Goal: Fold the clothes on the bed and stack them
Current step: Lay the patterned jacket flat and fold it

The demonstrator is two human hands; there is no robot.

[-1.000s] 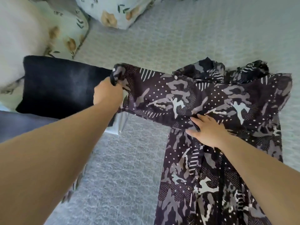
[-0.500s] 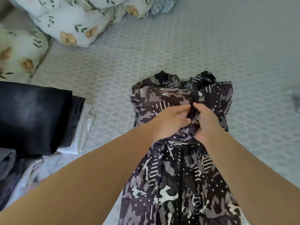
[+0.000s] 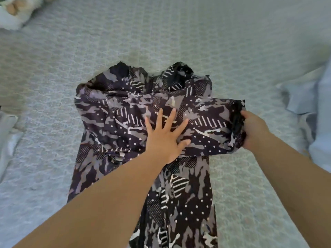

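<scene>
Head-camera footage shows a dark camouflage-print jacket [image 3: 143, 126] laid lengthwise on the quilted bedspread [image 3: 179, 33], its collar end farthest from the wearer and its hem running out of view at the near edge. The fabric is judged thin, light and limp: it wrinkles and bunches at the collar, so little force should be needed, though a slick surface may let folds slide apart unless pinned. The best hold is judged to be at a sleeve end or seam, with the body pressed flat at the fold line.

That arrangement is seen. The left hand [image 3: 165, 138] is spread wide, palm down and fingers fanned, flat on the middle of the jacket. The right hand [image 3: 254, 130] is closed around the cuff end of the right sleeve [image 3: 211, 126], which is drawn sideways from the jacket's body, past its right edge. Both forearms are extended from the near edge. Pale blue cloth [image 3: 311, 111] lies well to the right of the jacket; a floral pillow [image 3: 12, 11] sits far beyond its left shoulder.
</scene>
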